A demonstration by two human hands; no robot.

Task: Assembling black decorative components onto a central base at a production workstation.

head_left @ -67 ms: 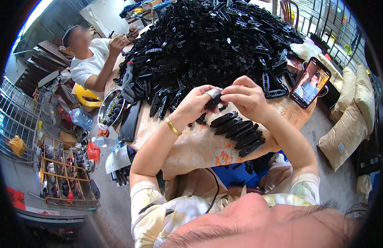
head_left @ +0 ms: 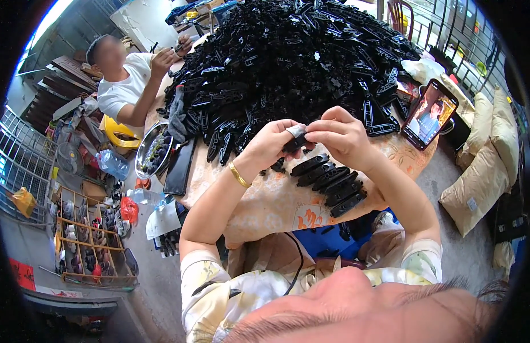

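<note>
Holding one small black plastic part (head_left: 296, 143) above the tabletop (head_left: 276, 200): left hand (head_left: 270, 146) and right hand (head_left: 342, 137), both pinching it; row of finished parts (head_left: 330, 183) just below; large black heap (head_left: 293, 63) behind; phone (head_left: 429, 114) right.

I am getting a bright daylight view, with light pouring in from the upper left, where the corner is blowing out to white. The fisheye is bending straight edges toward a black rim. The phone screen (head_left: 429, 119) is glowing. The pile of black parts (head_left: 293, 63) is losing detail, and my hands are casting soft shadows.
</note>
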